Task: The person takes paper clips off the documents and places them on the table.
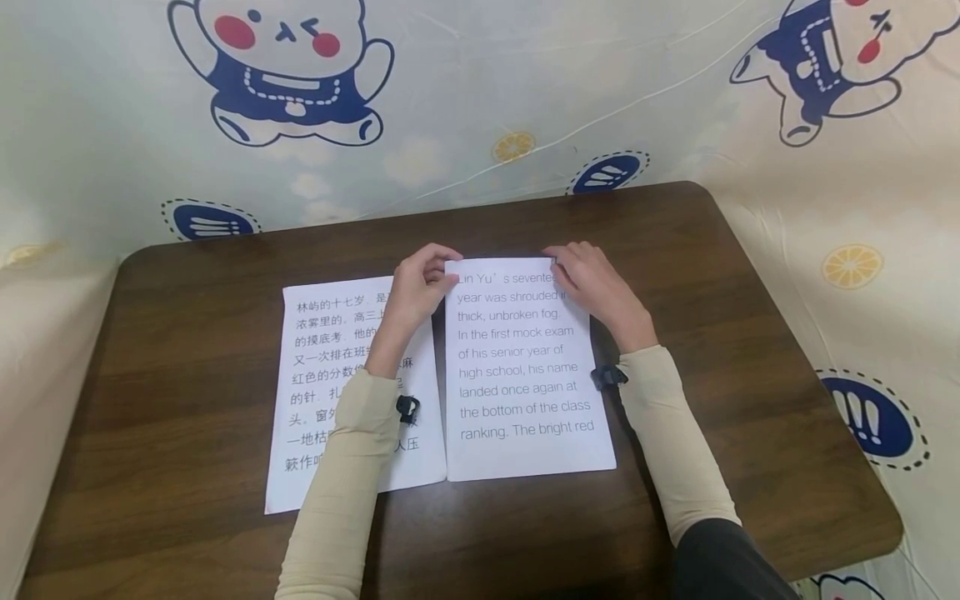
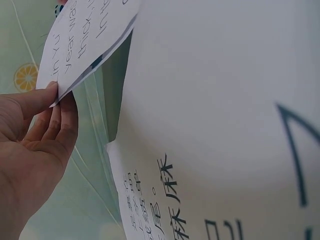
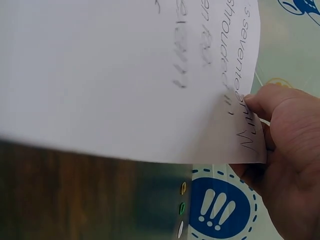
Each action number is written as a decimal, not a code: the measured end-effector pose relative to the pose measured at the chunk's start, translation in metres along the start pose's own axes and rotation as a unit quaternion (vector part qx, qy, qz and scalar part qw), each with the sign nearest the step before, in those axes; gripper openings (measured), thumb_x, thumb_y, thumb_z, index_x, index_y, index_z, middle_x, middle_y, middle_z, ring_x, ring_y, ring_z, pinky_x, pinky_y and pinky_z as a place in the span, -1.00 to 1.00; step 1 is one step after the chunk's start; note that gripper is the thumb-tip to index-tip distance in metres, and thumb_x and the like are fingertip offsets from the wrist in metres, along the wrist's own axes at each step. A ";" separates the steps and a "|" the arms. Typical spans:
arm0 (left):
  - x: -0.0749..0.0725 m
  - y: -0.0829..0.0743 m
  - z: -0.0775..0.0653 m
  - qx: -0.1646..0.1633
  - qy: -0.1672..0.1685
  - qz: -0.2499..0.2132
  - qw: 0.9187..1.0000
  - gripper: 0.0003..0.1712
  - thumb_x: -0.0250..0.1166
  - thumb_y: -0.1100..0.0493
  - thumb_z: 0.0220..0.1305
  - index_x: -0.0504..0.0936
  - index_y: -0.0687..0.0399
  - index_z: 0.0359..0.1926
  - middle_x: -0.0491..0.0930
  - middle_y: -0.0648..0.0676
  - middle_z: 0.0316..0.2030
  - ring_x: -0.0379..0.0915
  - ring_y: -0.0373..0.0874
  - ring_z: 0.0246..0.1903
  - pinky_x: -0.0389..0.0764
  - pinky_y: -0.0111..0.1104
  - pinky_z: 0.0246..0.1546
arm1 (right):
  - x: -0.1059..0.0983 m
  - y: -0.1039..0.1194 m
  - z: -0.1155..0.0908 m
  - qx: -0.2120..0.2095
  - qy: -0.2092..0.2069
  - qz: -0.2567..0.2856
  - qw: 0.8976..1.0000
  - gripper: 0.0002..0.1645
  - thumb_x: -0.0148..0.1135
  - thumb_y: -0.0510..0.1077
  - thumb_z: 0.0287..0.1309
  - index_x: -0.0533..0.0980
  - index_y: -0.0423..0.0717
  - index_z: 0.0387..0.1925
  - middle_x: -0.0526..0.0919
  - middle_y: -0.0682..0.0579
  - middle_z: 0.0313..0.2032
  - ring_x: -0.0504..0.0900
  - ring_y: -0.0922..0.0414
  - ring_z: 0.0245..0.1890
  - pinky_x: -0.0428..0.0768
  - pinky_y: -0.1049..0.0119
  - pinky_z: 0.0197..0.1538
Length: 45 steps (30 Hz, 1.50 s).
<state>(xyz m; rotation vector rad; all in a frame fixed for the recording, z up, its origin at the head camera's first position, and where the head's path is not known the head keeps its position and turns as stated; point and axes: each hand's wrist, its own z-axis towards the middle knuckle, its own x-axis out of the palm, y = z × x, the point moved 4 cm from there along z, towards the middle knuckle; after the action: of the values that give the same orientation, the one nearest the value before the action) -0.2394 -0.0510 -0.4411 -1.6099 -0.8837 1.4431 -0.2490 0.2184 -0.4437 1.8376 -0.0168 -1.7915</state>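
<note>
A sheet of paper (image 1: 517, 375) with large English print is held by its two top corners. My left hand (image 1: 420, 287) pinches the top left corner, thumb on the printed face and fingers behind, as the left wrist view shows. At the top right corner, my right hand (image 1: 600, 287) pinches the sheet the same way; its thumb (image 3: 265, 97) lies over the print. Under my left forearm lies a second sheet (image 1: 300, 492) with Chinese print, partly covered by the hand and sleeve. The English sheet's left edge runs right beside it.
Both sheets are over a dark brown wooden table (image 1: 180, 358) with rounded corners. A pale cloth (image 1: 465, 75) printed with cartoon bears and orange slices hangs behind the table and along its sides. Each wrist wears a small black camera mount (image 1: 407, 408).
</note>
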 end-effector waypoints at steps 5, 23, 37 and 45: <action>0.000 -0.001 0.000 -0.001 0.001 0.001 1.000 -0.66 0.29 0.29 0.35 0.61 -0.03 0.11 0.68 0.14 -0.04 0.56 -0.02 -0.07 0.56 -0.26 0.07 | -0.001 0.000 0.000 0.009 -0.004 0.004 1.000 -0.50 0.01 -0.06 0.49 0.40 -0.16 0.34 0.56 -0.18 0.25 0.47 -0.10 0.24 0.37 -0.03 0.43; 0.001 -0.004 -0.003 0.000 0.002 -0.001 1.000 -0.68 0.29 0.32 0.35 0.61 -0.03 0.09 0.66 0.15 -0.06 0.54 0.01 -0.09 0.54 -0.25 0.04 | 0.000 -0.002 -0.005 0.074 -0.046 0.094 0.992 -0.54 0.02 -0.02 0.49 0.43 -0.04 0.32 0.57 -0.11 0.23 0.54 -0.03 0.11 0.56 0.01 0.25; 0.000 -0.005 -0.003 0.015 0.003 -0.004 1.000 -0.67 0.29 0.33 0.34 0.61 -0.03 0.08 0.66 0.14 -0.06 0.52 0.00 -0.09 0.55 -0.24 0.06 | -0.002 -0.003 -0.007 0.112 -0.119 0.160 0.973 -0.55 0.05 0.01 0.47 0.45 0.06 0.31 0.56 -0.02 0.28 0.59 0.03 0.18 0.55 0.09 0.33; 0.000 -0.004 -0.002 0.009 0.000 -0.001 1.000 -0.67 0.29 0.31 0.35 0.60 -0.03 0.10 0.65 0.13 -0.04 0.54 -0.03 -0.05 0.56 -0.25 0.11 | -0.008 -0.007 -0.003 0.099 -0.191 0.188 0.958 -0.62 0.08 -0.12 0.46 0.51 -0.08 0.22 0.66 -0.13 0.09 0.63 0.00 0.04 0.61 0.12 0.23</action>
<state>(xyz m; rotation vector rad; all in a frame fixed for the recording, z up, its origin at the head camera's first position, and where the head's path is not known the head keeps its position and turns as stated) -0.2372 -0.0490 -0.4376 -1.5970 -0.8692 1.4455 -0.2495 0.2285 -0.4396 1.4570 -0.6685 -1.8811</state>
